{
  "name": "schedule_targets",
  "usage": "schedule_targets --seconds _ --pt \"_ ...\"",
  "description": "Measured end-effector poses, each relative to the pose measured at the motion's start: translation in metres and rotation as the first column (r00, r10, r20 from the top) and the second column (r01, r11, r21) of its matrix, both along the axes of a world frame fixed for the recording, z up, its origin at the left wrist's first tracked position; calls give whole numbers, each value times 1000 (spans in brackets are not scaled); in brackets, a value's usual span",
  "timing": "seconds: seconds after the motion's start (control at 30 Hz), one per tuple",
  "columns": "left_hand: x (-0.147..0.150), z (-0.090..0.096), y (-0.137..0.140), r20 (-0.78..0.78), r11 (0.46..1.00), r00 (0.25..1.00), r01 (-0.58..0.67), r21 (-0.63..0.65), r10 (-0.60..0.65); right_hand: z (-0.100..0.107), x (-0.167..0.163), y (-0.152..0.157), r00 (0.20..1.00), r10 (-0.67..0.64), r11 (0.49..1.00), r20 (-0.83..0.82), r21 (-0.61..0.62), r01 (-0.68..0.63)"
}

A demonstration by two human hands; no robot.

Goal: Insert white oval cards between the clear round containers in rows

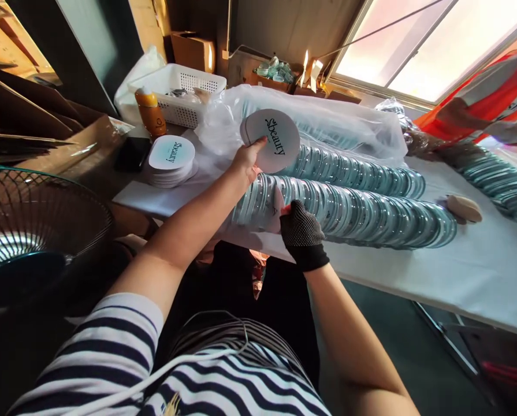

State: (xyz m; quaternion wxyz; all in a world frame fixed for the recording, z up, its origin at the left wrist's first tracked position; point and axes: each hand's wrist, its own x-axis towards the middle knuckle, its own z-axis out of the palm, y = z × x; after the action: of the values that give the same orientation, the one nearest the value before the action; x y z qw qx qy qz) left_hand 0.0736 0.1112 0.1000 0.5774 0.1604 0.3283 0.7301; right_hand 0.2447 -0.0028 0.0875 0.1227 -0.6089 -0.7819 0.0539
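Several cards are being gripped by left fingers; right fingers, nearer the row of clear discs stretching rightward, are pinching one card.

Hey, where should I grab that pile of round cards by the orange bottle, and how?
Grip the pile of round cards by its curved edges, probably coming from the near right: the orange bottle stands behind it and a dark flat object lies to its left. The cards are stacked unevenly, so low down may hold best.
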Motion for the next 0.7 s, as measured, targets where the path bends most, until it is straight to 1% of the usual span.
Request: schedule_targets --seconds 0.07,0.13,0.2,0.27,0.3,0.33,0.37,0.4,0.43,0.47,0.5,0.53,0.57,0.6,0.63,0.67,0.7 --pt "1 0 1 -2 1000 1000 -18 17 18 -2 -5 9 998 53 999 35 1 -53" --pt "1 0 2 -15 1000 1000 -23 14 23 -6 -11 15 990 91 996 110 -4 -91" --pt "-1 1 3 -25 1000 1000 -11 -7 11 -9 -14 17 976 118 993 184 -4 -120" --pt "-3 4 0 -19 999 1000 15 -37 -16 -11 -12 15 971 136 991 196 -14 -136" --pt "-3 6 -2 -16 998 999 34 -51 -35 -11 -10 14 977 141 990 157 -41 -136" --pt "-3 8 -5 -15 997 999 47 -63 -48 -10 -7 13 986 153 982 63 -120 -144" --pt "-2 9 -8 -17 996 998 61 -70 -62 -9 -3 12 985 157 957 -73 -235 -170" --pt "-1 11 -11 -24 995 997 66 -69 -68 -7 2 12 965 143 911 -219 -352 -215" --pt "0 11 -13 -32 996 997 63 -58 -65 -6 5 11 918 108 845 -381 -451 -287" --pt "1 11 -15 -41 997 997 65 -33 -66 -5 8 10 835 47 767 -549 -516 -382" --pt "3 10 -15 -49 998 997 59 -3 -59 -4 9 10 717 -42 685 -696 -542 -486" --pt "5 9 -15 -54 998 997 48 28 -46 -5 8 9 574 -151 618 -805 -530 -581" --pt "7 8 -15 -59 998 998 28 58 -25 -6 5 8 416 -271 572 -868 -493 -655" --pt "10 7 -14 -63 997 998 1 82 4 -8 2 8 267 -392 536 -880 -455 -711" --pt "12 5 -13 -67 994 997 -29 103 36 -10 -2 9 169 -486 515 -858 -437 -737" --pt "14 4 -12 -70 991 995 -64 117 72 -12 -5 10 139 -538 504 -832 -449 -738" --pt "16 3 -11 -75 988 992 -93 123 103 -13 -6 12 154 -565 487 -811 -478 -731"
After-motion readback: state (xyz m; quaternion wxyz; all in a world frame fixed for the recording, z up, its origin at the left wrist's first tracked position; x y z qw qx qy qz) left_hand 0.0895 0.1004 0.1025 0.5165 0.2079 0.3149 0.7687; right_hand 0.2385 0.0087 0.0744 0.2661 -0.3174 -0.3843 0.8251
